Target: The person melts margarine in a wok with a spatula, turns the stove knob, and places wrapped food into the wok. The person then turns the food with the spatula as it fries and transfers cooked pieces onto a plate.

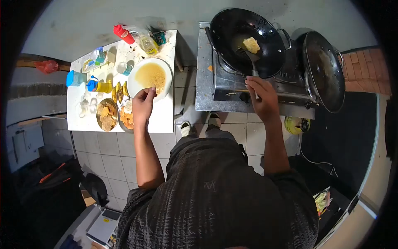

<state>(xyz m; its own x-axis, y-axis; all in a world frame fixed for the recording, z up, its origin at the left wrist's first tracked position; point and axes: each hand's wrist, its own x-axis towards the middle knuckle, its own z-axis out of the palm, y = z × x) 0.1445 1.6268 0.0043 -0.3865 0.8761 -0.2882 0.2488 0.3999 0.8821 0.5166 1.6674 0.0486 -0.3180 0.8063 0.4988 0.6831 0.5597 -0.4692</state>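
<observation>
My right hand (263, 97) is closed round the handle of a spatula (253, 66), whose blade reaches into a black wok (271, 47) on the stove. Close to the blade, a yellow fried piece (251, 45) lies in the wok. My left hand (144, 104) is over the near edge of a white plate (132, 85), thumb and fingers pinched together; what they hold, if anything, is too small to make out. Pale brown liquid (149, 75) with darker bits covers the middle of the plate.
Left of the plate are bananas (120, 92), a yellow bottle (103, 86) and a bowl of fried food (107, 115). A red bottle (124, 34) stands at the back. A second pan (323, 72) is on the right. A floor gap separates table (161, 120) and stove (205, 93).
</observation>
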